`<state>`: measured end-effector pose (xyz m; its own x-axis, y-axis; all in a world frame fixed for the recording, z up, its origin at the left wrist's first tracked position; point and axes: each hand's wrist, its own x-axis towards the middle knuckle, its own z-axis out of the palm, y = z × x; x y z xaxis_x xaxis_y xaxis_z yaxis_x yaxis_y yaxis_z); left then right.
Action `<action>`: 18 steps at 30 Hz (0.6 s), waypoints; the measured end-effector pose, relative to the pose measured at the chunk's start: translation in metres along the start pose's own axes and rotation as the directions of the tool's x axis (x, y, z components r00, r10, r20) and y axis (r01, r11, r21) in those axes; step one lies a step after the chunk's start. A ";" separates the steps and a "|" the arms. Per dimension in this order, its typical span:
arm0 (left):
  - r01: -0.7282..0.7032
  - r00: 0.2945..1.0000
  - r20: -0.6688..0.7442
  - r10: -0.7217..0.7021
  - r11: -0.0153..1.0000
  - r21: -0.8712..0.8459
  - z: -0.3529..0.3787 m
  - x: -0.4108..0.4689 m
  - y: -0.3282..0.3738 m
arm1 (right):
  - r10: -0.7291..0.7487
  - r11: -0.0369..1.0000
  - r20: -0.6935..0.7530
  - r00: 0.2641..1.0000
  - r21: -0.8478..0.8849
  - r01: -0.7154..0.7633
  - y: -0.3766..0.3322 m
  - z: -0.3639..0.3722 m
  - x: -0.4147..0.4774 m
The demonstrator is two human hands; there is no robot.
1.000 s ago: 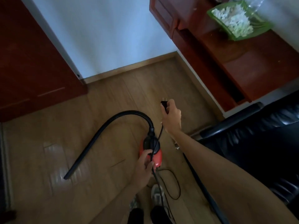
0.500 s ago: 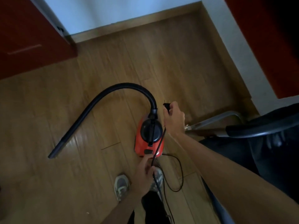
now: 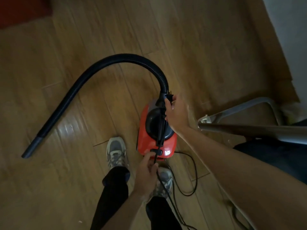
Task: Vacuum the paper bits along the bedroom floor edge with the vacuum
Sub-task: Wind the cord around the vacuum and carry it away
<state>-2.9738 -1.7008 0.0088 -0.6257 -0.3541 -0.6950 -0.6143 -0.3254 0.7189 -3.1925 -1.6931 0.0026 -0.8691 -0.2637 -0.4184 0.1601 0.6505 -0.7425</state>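
Open glossy plank floor (image 3: 49, 80) is left free at left, crossed by the ribbed black hose (image 3: 116, 58) and its smooth nozzle (image 3: 31, 149). The rounded red vacuum (image 3: 147, 143) is set mid-floor. Its cord (image 3: 196, 171) is pinched by the left hand (image 3: 147, 175), and the plug (image 3: 168, 97) is gripped by the right hand (image 3: 177, 113). Passage at right is blocked by a metal chair frame (image 3: 249, 107) near the pale wall (image 3: 289, 30).

We stand in a room of a home: wood-plank floor (image 3: 79, 40) lies under the left hand (image 3: 147, 176) and right hand (image 3: 176, 113). A white wall (image 3: 292, 30) with wooden skirting (image 3: 272, 63) rises far right of the right hand, dark red furniture (image 3: 21, 10) stands far beyond the left hand, and a small household vacuum (image 3: 146, 141) sits between them.
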 end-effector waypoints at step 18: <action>0.080 0.993 -0.080 -0.091 0.989 -0.126 0.015 0.047 -0.053 | -0.009 0.980 -0.124 0.992 -0.198 -0.016 0.048 0.034 0.035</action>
<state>-2.9781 -1.6873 -0.0622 -0.5270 -0.3919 -0.7541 -0.5973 -0.4605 0.6567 -3.1990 -1.6949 -0.0656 -0.9217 -0.1794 -0.3440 0.0781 0.7828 -0.6173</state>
